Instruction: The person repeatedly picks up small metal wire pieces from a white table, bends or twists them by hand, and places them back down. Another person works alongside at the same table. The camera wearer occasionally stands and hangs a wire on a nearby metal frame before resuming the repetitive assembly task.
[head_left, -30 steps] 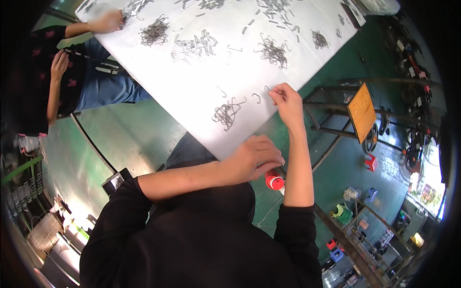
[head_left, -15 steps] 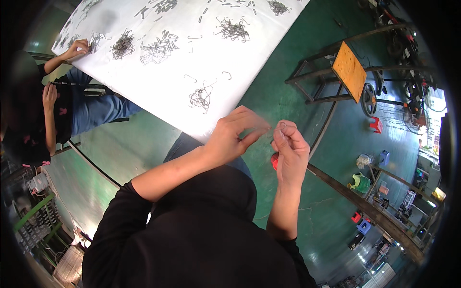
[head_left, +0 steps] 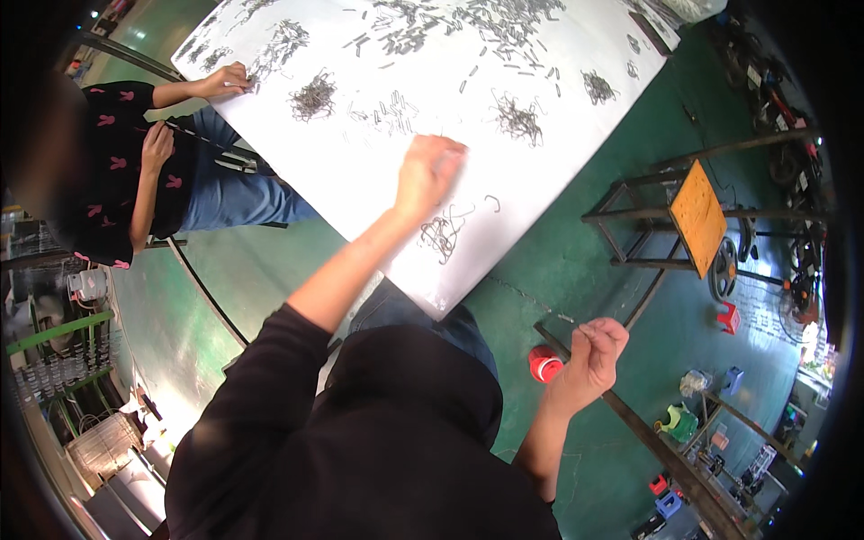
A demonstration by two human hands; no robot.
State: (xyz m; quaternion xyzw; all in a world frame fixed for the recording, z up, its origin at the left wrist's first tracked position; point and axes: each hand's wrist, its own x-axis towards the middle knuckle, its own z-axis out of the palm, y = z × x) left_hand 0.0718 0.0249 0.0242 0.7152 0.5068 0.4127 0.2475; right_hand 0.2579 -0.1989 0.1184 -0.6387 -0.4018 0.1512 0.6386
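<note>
My left hand point(head_left: 430, 175) reaches over the white table point(head_left: 360, 207), its fingers bent and slightly blurred, a gap showing between thumb and forefinger. Close by it lies a small tangle of bent wire hooks point(head_left: 441, 236), with a single wire hook point(head_left: 492, 203) to its right. Beyond the left hand is a loose pile of short metal pieces point(head_left: 394, 114). Off the table's near right edge, my right hand point(head_left: 589, 364) is raised above the floor, thumb and fingertips pinched together. What it grips is too small to make out.
Larger wire-hook heaps point(head_left: 519, 120) and many scattered metal pieces point(head_left: 504, 18) cover the far table. At left sits a co-worker, one hand point(head_left: 225, 81) on the table edge. A stool with a wooden seat point(head_left: 697, 219) stands right; a red container point(head_left: 544, 364) is beside my right hand.
My left hand has moved away from the right one, forward over the table. My right hand has shifted right and nearer to me, still pinched. The whole view has shifted too.
</note>
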